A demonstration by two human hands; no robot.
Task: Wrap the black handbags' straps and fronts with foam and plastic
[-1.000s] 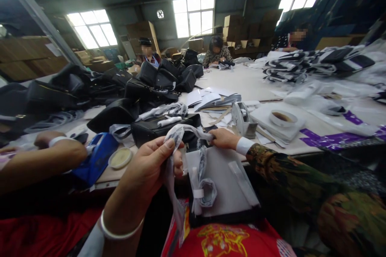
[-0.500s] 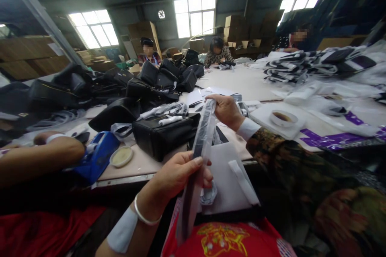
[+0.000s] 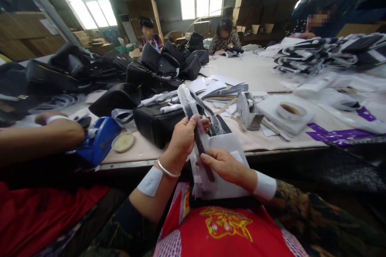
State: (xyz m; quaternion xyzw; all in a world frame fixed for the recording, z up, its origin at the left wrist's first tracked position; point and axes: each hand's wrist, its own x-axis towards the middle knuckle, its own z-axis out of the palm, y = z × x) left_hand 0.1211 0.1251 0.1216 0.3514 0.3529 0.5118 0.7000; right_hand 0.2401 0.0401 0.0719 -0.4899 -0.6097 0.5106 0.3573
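Pinching a long narrow dark strap in cloudy clear plastic point(image 3: 199, 141) with the bare left hand point(image 3: 184, 136), clamping thumb and fingers together high on the strip. Gripping the same strap lower down with the bare right hand point(image 3: 226, 164), pressing the thumb on the near face and curling fingers behind. Lying aslant between both hands, running its long axis from upper left, over the pale cloth-covered tabletop point(image 3: 253, 142), to lower right, toward the body. Having the left hand nearer the upper end, the right nearer the lower; rising past the left fingers near a boxy black smooth-sided bag point(image 3: 153, 125). Crossing in front of a flat pale grey panel point(image 3: 224, 141), above red cloth with a yellow print point(image 3: 226, 225); not being able to tell whether touching the panel.
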